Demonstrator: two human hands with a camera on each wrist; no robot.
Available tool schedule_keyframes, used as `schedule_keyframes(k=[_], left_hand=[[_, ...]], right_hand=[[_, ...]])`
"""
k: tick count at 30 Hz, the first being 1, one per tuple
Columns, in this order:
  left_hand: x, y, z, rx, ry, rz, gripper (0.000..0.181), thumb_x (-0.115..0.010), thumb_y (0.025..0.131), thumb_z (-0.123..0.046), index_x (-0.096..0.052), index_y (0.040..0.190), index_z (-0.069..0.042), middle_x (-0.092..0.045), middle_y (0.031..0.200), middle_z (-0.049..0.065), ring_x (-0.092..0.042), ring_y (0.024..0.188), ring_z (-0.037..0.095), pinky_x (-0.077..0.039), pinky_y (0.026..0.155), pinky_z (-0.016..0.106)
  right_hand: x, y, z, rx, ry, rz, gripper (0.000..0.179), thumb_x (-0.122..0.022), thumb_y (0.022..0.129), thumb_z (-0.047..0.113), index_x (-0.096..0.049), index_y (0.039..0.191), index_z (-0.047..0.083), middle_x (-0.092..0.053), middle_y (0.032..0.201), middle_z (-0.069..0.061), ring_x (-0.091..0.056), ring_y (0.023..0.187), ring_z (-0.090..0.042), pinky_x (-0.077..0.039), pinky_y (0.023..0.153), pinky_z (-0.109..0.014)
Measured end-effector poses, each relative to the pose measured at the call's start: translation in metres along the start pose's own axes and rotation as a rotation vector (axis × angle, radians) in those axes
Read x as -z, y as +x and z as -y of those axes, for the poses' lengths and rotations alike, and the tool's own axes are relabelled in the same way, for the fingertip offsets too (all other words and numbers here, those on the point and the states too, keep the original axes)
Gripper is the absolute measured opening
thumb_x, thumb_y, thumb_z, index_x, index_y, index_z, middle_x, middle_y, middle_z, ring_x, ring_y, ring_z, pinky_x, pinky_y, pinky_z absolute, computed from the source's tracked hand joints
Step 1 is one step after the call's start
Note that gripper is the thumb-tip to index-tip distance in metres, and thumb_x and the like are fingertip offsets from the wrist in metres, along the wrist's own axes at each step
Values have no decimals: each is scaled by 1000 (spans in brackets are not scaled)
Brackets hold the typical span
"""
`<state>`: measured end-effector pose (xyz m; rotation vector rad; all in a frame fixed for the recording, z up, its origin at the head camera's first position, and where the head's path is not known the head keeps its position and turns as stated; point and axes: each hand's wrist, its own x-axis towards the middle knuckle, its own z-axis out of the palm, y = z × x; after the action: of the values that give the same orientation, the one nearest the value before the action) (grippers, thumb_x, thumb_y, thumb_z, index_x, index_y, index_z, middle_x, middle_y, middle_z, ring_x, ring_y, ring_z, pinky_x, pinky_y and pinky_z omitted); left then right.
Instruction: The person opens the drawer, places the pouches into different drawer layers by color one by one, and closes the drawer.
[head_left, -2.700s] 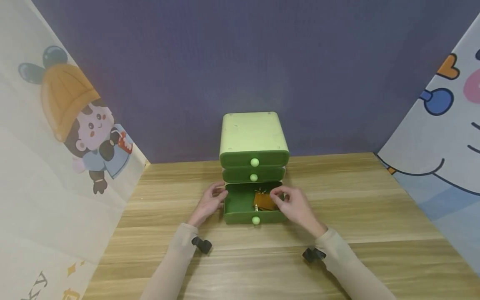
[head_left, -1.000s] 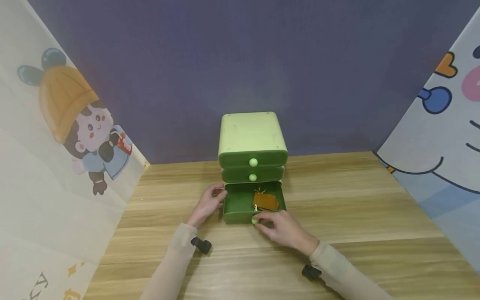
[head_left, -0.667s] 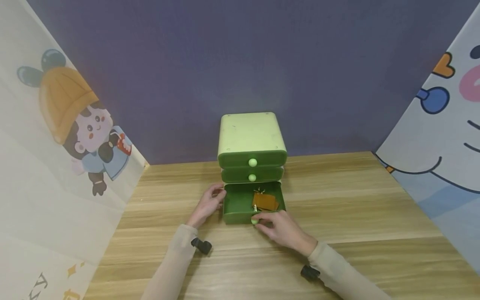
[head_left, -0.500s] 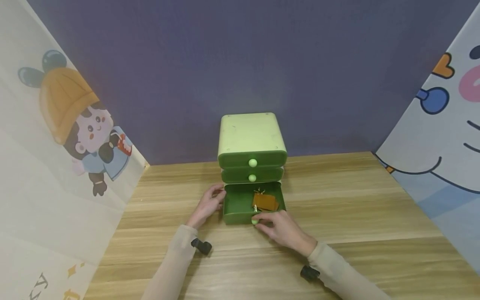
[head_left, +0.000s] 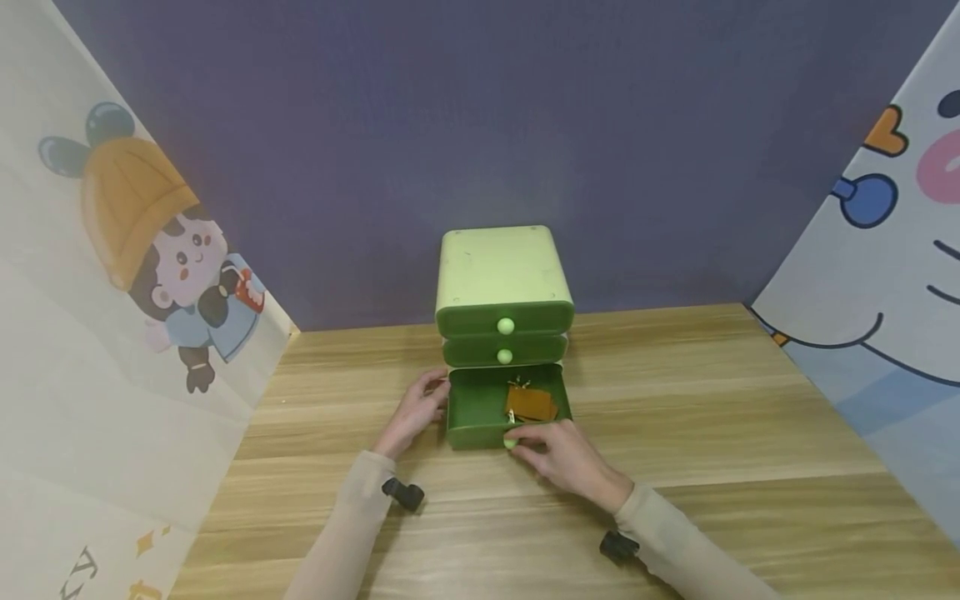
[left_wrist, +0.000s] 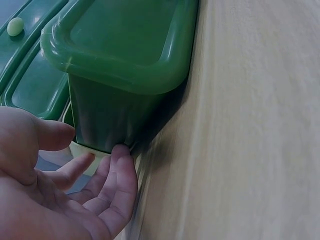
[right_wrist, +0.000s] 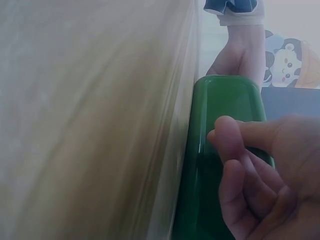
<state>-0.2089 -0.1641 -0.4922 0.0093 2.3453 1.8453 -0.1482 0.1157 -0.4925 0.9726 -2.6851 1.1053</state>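
Observation:
A small chest of drawers (head_left: 501, 267), pale green with dark green fronts, stands on the wooden table, its bottom drawer (head_left: 472, 400) pulled out. Inside that drawer, towards the right, lies a flat orange-brown piece (head_left: 529, 404) with small gold-coloured bits at its edges; its kind is unclear. My right hand (head_left: 564, 457) pinches the drawer's round light-green knob (head_left: 511, 443) between thumb and fingers. Beside the drawer's left side, my left hand (left_wrist: 75, 185) touches the chest's pale lower edge with its fingertips, thumb apart from the fingers.
Two upper drawers, the top drawer (head_left: 472, 320) and the middle drawer (head_left: 472, 350), are pushed in. A dark blue-purple wall (head_left: 502, 125) rises behind the table (head_left: 712, 400). Printed cartoon panels flank it, the left panel (head_left: 60, 317) and the right panel (head_left: 885, 292).
Since the earliest frame my right hand has moved from over the brown piece down and left to the drawer knob. Over the last second both hands and the drawer have stayed nearly still.

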Motion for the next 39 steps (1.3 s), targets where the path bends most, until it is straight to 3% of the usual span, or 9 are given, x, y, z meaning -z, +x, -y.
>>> schedule_keyframes(k=[8, 16, 23, 33, 39], left_hand=[[1, 1, 2, 5, 10, -2, 50, -52, 112, -17, -43, 157, 3, -55, 148, 30, -68, 113, 34, -63, 90, 41], [0, 3, 2, 10, -17, -1, 49, -52, 112, -15, -44, 156, 4, -55, 146, 30, -68, 108, 29, -63, 85, 34], [0, 2, 1, 9, -20, 7, 51, -53, 112, -16, -42, 157, 4, -54, 148, 31, -68, 115, 37, -64, 89, 39], [-1, 0, 0, 17, -21, 8, 54, -55, 111, -19, -41, 158, 4, -52, 150, 32, -67, 119, 42, -63, 92, 44], [-1, 1, 2, 29, -17, 4, 54, -55, 111, -19, -41, 159, 2, -53, 151, 30, -68, 117, 39, -63, 90, 41]], right_hand=[[3, 1, 0, -44, 1, 20, 23, -80, 96, 15, -82, 119, 15, -83, 105, -8, -50, 45, 13, -48, 49, -18], [2, 2, 0, -64, 18, 18, 22, -80, 96, 16, -82, 119, 16, -84, 100, -5, -60, 44, 3, -49, 50, -18], [2, 2, -1, -61, 30, 16, 23, -80, 96, 13, -82, 119, 14, -84, 101, -7, -61, 44, 2, -50, 50, -17], [2, 5, -3, -48, -35, -14, 21, -80, 96, 17, -83, 117, 18, -84, 100, -1, -53, 47, 13, -60, 75, -25], [4, 8, -2, -67, -13, -12, 20, -80, 97, 18, -83, 117, 17, -83, 108, -4, -55, 54, 11, -55, 65, -21]])
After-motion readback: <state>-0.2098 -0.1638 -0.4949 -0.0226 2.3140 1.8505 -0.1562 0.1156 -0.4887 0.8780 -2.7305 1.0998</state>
